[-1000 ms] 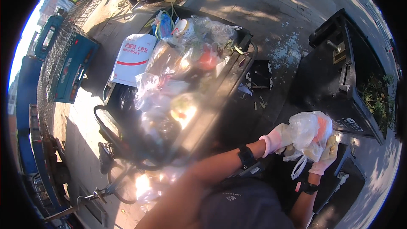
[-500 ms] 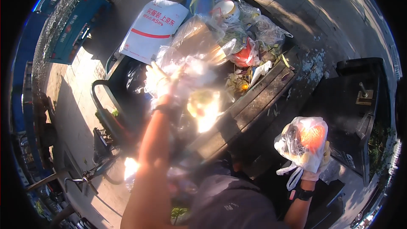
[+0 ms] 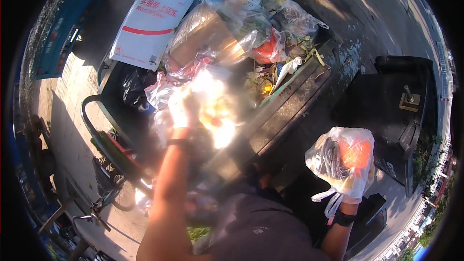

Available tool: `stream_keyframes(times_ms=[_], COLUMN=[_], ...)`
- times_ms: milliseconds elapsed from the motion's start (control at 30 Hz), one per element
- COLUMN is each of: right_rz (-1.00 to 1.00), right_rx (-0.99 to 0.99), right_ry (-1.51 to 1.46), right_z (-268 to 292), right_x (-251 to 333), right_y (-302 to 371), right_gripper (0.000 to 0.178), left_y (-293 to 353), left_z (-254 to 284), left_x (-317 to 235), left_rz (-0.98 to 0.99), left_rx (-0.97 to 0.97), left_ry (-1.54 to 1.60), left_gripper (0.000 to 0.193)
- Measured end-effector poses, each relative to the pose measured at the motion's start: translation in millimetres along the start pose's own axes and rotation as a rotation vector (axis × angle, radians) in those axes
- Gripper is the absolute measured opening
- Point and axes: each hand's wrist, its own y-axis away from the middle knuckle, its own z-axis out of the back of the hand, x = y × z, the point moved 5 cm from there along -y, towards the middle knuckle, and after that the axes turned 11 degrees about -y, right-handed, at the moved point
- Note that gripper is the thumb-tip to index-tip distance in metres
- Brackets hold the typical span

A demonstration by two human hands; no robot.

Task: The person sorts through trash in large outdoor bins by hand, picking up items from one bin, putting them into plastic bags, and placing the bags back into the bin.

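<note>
The right hand [image 3: 370, 176] grasps a stuffed translucent plastic bag [image 3: 338, 157] outside the cart [image 3: 285, 124], well right of the left hand [image 3: 182, 108], whose grip, amid heaped rubbish [image 3: 205, 43], I cannot tell through glare.

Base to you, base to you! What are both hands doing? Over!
Right hand: holding see-through bag, orange thing inside. Left hand: at heaped rubbish, grip unclear. In the way: bright glare there.

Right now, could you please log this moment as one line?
left hand: at bagged rubbish, contact lost in glare | right hand: holding translucent bag, orange item inside | open container: heaped
</note>
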Motion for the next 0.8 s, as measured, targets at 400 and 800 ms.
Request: stream_keyframes(times_ms=[400, 800], right_rz=[-0.057, -0.139], right_rx=[-0.007, -0.006], right_ry=[0.008, -0.038], right_z=[13, 8], right_x=[-6, -25], right_y=[13, 15], right_gripper=[0.028, 0.03], left_y=[8, 105], left_z=[-129, 7], left_x=[-43, 85], left_rz=[-0.232, 0.499], left_rx=[0.588, 0.464], left_ry=[-0.107, 0.485], left_gripper=[0.028, 0.027])
